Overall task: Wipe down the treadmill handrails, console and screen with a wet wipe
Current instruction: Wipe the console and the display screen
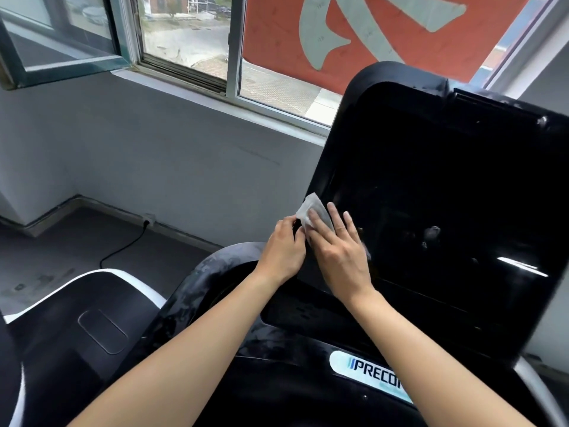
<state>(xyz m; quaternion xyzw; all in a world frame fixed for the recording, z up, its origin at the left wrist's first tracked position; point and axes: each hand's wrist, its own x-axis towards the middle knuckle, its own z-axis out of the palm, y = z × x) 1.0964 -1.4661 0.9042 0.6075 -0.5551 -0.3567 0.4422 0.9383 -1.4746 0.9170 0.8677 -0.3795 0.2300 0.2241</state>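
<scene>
A white wet wipe (312, 206) lies against the left edge of the treadmill's black glossy screen (446, 192). My right hand (338, 251) presses flat on the wipe with straight fingers. My left hand (284, 249) pinches the wipe's left corner at the screen's rim. Below the screen sits the black console (308, 359) with a logo badge (369, 372). A curved black handrail (209, 272) bends off to the left under my left wrist.
A second machine's black and white shroud (92, 303) stands at lower left. A grey wall and window sill (215, 100) are behind, with a wall socket (149, 220) and black cable (123, 248) on the grey floor.
</scene>
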